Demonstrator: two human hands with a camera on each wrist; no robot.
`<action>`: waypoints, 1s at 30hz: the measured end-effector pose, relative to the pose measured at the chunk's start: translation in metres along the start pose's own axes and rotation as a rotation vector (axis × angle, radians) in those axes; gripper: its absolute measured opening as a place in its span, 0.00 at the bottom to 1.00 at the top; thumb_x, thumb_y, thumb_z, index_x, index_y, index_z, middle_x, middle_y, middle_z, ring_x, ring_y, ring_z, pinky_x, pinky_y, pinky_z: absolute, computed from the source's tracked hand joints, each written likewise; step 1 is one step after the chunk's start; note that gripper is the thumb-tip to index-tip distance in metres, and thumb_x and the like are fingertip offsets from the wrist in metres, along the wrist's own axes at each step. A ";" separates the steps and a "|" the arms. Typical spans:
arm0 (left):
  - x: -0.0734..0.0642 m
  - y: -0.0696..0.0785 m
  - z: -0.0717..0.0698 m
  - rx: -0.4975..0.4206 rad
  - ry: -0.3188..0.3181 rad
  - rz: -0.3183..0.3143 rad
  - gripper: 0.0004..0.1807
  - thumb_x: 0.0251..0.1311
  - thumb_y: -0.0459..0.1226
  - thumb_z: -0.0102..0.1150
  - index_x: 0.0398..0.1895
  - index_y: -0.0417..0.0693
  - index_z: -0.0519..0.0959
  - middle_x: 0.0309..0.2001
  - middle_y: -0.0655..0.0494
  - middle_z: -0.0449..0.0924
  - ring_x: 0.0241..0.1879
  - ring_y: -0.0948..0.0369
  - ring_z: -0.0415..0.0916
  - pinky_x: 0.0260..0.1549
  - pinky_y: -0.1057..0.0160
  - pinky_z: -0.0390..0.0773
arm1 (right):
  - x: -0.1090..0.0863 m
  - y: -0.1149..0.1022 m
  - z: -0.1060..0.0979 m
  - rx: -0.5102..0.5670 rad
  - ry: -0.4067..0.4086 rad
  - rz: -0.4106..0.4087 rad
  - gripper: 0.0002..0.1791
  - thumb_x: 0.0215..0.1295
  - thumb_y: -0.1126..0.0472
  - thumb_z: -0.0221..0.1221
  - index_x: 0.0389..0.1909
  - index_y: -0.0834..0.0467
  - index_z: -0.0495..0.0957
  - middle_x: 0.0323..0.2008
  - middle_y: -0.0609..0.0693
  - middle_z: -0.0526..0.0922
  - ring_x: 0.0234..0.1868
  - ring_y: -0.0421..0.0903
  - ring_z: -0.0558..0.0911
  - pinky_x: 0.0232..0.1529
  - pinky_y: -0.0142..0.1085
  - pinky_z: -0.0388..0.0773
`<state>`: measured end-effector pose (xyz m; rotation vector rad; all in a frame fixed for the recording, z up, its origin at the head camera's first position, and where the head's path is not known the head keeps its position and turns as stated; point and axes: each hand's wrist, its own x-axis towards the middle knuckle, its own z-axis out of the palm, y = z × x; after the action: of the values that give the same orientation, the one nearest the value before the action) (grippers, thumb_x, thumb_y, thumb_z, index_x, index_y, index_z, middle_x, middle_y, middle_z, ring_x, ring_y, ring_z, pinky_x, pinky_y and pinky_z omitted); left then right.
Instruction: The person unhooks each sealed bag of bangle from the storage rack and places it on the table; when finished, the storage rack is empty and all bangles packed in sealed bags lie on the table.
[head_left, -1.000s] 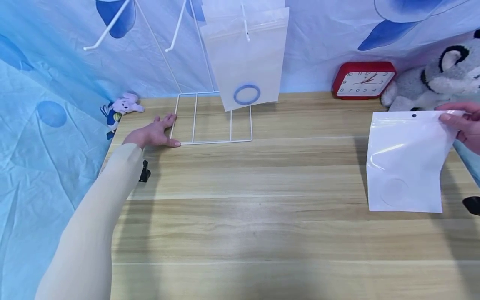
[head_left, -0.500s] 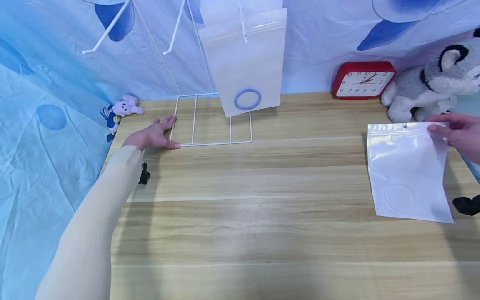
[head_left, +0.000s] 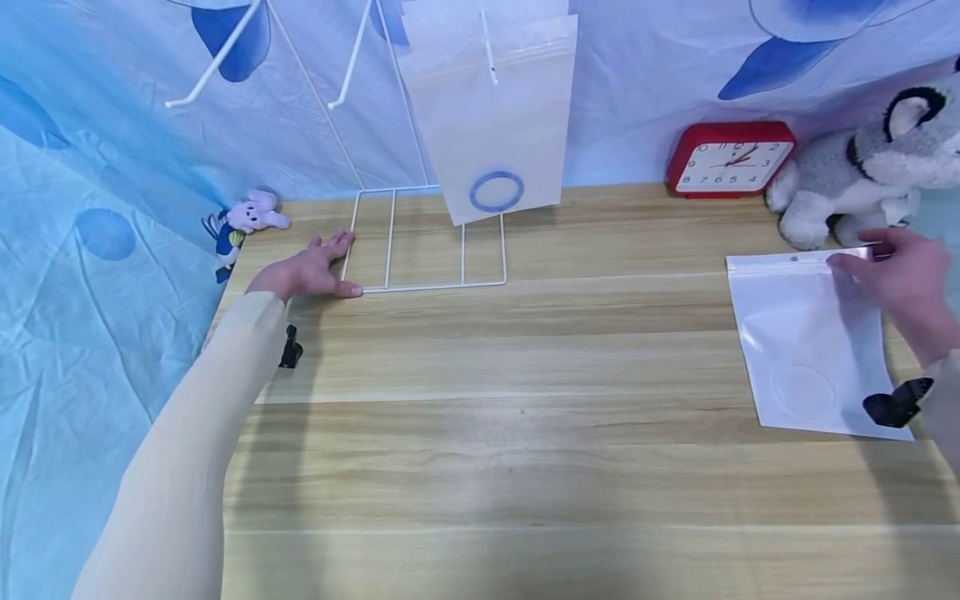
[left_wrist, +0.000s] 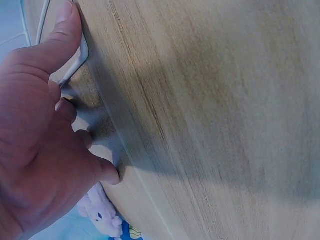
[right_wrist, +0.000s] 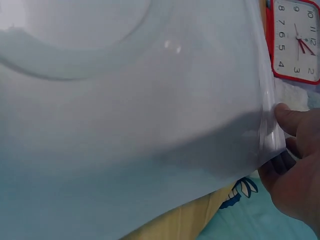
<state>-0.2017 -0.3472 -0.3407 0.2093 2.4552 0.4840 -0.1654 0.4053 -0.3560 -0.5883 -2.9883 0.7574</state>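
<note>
At the top right corner of a white zip-top bag (head_left: 787,333), my right hand (head_left: 907,271) pinches the zip edge between thumb and fingers. A round ring outline shows through the bag's lower part, and a small hang hole is near its top. My left hand (head_left: 307,268) rests with spread fingers on the left end of a white wire display rack's base (head_left: 431,287). In the left wrist view the thumb lies along the wire corner (left_wrist: 85,50). More white bags (head_left: 487,125) hang from a rack hook, the front one marked by a blue ring.
Two bare hooks (head_left: 217,54) stick out at the rack's upper left. A red clock (head_left: 731,160) and a grey husky plush (head_left: 840,183) stand at the back right. Small plush toys (head_left: 253,212) sit at the table's back left corner.
My right hand has moved left and lower in the head view, bringing the bag down and a little left toward the tabletop. My left hand stays on the rack base.
</note>
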 end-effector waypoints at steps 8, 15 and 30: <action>-0.001 -0.001 0.003 0.005 0.013 -0.008 0.60 0.63 0.49 0.67 0.80 0.43 0.31 0.79 0.41 0.23 0.73 0.34 0.16 0.65 0.29 0.32 | 0.001 -0.003 0.010 -0.002 -0.001 0.076 0.35 0.74 0.51 0.54 0.70 0.73 0.60 0.63 0.75 0.64 0.57 0.69 0.65 0.52 0.62 0.68; -0.003 0.000 0.005 0.011 0.021 -0.014 0.60 0.63 0.50 0.66 0.80 0.43 0.31 0.78 0.39 0.23 0.72 0.33 0.17 0.64 0.28 0.32 | 0.002 -0.002 0.014 -0.004 0.000 0.074 0.36 0.74 0.50 0.53 0.70 0.73 0.60 0.62 0.75 0.65 0.57 0.70 0.65 0.54 0.62 0.67; 0.000 -0.002 0.004 0.002 0.026 0.005 0.61 0.62 0.49 0.68 0.80 0.44 0.32 0.79 0.40 0.25 0.72 0.33 0.17 0.65 0.28 0.33 | 0.006 -0.001 0.016 0.022 0.019 0.036 0.33 0.73 0.49 0.54 0.61 0.76 0.64 0.51 0.73 0.67 0.49 0.68 0.66 0.45 0.57 0.66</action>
<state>-0.1997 -0.3477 -0.3441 0.2118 2.4809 0.4891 -0.1726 0.3996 -0.3701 -0.6461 -2.9554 0.7818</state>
